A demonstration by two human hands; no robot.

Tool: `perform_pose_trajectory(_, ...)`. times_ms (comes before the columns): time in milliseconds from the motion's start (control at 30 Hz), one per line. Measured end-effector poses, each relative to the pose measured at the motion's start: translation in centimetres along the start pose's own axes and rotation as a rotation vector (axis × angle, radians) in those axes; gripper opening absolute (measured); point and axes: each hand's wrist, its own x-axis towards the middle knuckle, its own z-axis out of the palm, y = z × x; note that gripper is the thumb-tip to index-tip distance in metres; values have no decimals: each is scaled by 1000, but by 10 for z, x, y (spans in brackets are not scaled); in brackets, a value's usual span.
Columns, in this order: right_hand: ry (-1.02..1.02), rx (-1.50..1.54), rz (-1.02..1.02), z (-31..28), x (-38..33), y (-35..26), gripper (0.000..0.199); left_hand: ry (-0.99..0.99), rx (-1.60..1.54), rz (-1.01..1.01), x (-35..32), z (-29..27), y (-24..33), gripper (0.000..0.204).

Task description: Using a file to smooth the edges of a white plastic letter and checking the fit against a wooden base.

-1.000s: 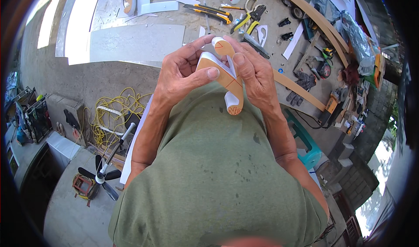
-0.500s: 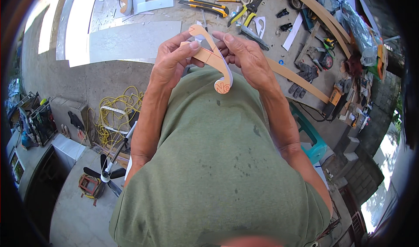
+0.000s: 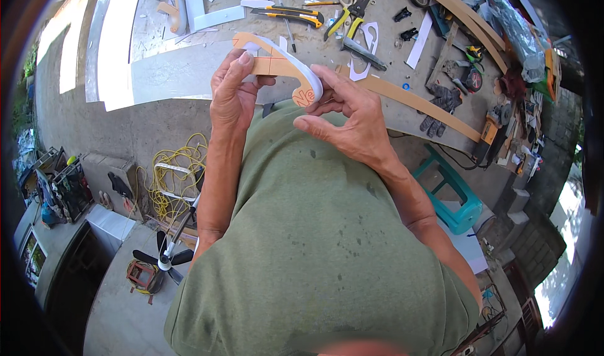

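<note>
A curved cut-out piece (image 3: 286, 67) with a tan face, red marked lines and a white edge is held up above my lap. My left hand (image 3: 234, 88) pinches its straight middle arm between thumb and fingers. Against the white outer edge, near the rounded lower end, rest the fingertips of my right hand (image 3: 355, 113). The right thumb is spread away from the piece, with a gap between it and the fingers. Just beyond the piece on the worktable (image 3: 264, 32) lies a thin dark-tipped tool (image 3: 290, 35).
Orange-and-black cutter knives (image 3: 292, 16), yellow-handled snips (image 3: 352, 15) and a white cut-out shape (image 3: 368, 47) lie beyond my hands. A long tan strip (image 3: 415, 101) and a grey glove (image 3: 435, 113) are at the right. A teal stool (image 3: 456, 205) stands beside my right arm.
The curved piece has tilted, its lower end swinging up and left. My right hand has moved down along its outer edge, and its thumb has opened away.
</note>
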Motion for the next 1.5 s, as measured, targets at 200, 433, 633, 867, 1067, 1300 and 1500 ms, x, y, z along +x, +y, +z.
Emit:
perform_pose_trajectory(200, 71, -167, -126, 3, 4, 4, 63, -25, -15, 96, -8, 9, 3, 49)
perform_pose_trajectory(433, 16, -98, -107, -1, 2, 3, 64, -73, 38, 169, -13, 8, 6, 62)
perform_pose_trajectory(633, -33, 294, 150, -2, -4, 1, 67, -3, 71, 211, -17, 19, 11, 59)
perform_pose_trajectory(867, -24, 73, 44, -1, 0, 2, 61, 54, 61, 263, -15, 17, 8, 62)
perform_pose_trajectory(1067, -51, 192, 148, -4, -1, 3, 58, 55, 120, 270, -16, 20, 10, 65)
perform_pose_trajectory(1300, -78, 463, 251, -11, 1, 10, 56, 9, 333, 418, -24, 35, 19, 68)
perform_pose_trajectory(1500, -71, 485, 274, -9, 2, 7, 54, 16, 337, 438, -26, 36, 23, 67)
